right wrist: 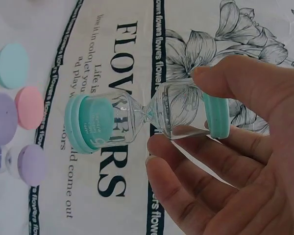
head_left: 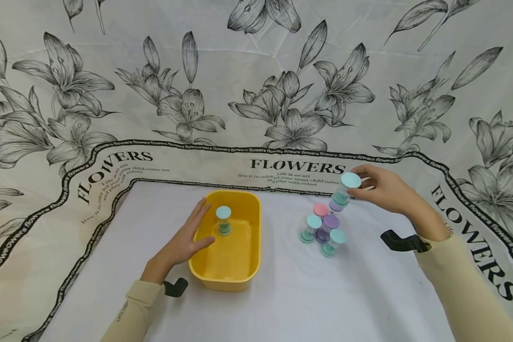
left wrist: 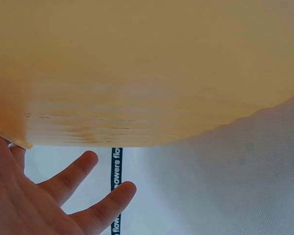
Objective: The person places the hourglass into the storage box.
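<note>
Left hand (head_left: 184,244): lying with fingers straight and relaxed against the outer left wall of the yellow tub (head_left: 239,280), thumb tip touching the rim; nothing is being gripped. The left wrist view is showing the fingers (left wrist: 71,176) spread just beside the tub's wall (left wrist: 147,73).

Yellow tub: sitting on the white cloth (head_left: 282,304) left of centre, with one teal-capped sand timer (head_left: 223,220) standing upright inside, toward its far end.

Timer cluster (head_left: 323,229): standing on the cloth just right of the tub, packed close together; teal, pink and purple caps are showing, and whether the timers touch each other cannot be told.

Right hand (head_left: 382,190): pinching a teal sand timer (right wrist: 147,121) at its upper cap, thumb on one side and fingertips (right wrist: 159,147) on the other, holding it above the far edge of the cluster. In the right wrist view, teal sand is sitting in the bulb farther from the hand.

Flower-printed sheet (head_left: 256,85): covering the surface behind and to both sides.
</note>
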The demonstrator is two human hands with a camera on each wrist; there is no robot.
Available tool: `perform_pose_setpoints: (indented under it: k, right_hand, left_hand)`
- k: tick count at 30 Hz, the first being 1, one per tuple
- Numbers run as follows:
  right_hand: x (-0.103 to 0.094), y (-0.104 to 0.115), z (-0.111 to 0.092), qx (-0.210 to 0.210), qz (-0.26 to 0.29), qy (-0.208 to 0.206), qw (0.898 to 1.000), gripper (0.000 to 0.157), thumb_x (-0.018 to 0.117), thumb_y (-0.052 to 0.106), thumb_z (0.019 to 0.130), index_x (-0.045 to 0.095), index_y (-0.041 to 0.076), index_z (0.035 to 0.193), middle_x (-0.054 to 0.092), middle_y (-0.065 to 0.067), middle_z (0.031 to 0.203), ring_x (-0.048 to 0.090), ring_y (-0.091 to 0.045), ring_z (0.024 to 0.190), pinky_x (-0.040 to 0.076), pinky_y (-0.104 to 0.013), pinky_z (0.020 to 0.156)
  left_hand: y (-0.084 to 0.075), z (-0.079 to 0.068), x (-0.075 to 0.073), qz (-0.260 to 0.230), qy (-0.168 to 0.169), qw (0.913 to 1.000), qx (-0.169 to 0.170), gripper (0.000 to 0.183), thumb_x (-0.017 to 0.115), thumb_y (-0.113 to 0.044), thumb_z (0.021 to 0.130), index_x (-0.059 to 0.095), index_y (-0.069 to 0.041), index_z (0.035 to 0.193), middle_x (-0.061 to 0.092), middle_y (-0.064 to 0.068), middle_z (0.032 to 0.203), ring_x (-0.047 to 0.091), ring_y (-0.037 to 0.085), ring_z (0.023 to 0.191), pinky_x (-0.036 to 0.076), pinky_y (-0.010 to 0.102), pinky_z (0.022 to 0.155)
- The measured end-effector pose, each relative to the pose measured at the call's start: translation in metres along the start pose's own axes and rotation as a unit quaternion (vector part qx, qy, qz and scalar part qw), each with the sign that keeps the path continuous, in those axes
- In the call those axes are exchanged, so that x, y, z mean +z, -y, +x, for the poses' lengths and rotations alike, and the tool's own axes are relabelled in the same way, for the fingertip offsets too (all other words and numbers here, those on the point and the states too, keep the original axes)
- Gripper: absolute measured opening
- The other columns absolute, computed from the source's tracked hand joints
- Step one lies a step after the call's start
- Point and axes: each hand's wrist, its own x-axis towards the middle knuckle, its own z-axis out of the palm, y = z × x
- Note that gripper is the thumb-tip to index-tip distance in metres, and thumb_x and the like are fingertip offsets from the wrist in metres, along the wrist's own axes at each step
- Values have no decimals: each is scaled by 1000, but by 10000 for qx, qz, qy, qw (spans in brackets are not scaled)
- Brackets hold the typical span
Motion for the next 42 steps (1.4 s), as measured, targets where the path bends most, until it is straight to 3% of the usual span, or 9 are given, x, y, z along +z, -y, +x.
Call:
perform_pose_setpoints:
  k: [10, 20, 35, 42]
  right_hand:
    - [2, 38, 18, -555, 20, 255, 9981, 49, 76, 27, 93, 61, 4, 133, 68, -15, 124, 69, -33, 109, 60, -49, 91]
    - [18, 71, 38, -1062, 276, 495, 9927, 47, 78, 27, 92, 62, 10, 134, 69, -7, 119, 69, -24, 105, 60, -43, 92]
    - [51, 125, 66, -1846, 891, 1006, 9736, 42, 79, 19, 90, 65, 8, 127, 68, -8, 123, 72, -22, 100, 62, -40, 90]
    - [66, 142, 74, -1969, 1015, 1270, 9669, 43, 78, 19, 90, 65, 9, 130, 69, -6, 123, 72, -19, 99, 62, -36, 91]
  left_hand:
    - [-4, 1, -1, 28, -16, 10000, -75, 90, 67, -39, 96, 17, -16, 166, -2, 2, 175, 7, 37, 161, 17, 70, 122]
    - [-4, 2, 0, 1, -10, 10000, -46, 90, 66, -40, 97, 15, -14, 166, -2, 6, 175, 7, 39, 160, 17, 70, 122]
    - [-4, 1, -1, -62, -10, 10000, -60, 89, 66, -41, 97, 16, -15, 166, -1, 8, 175, 6, 40, 160, 16, 70, 122]
    - [-4, 0, -1, -107, -13, 9999, -57, 89, 66, -41, 97, 16, -14, 166, -1, 7, 175, 6, 40, 160, 16, 70, 122]
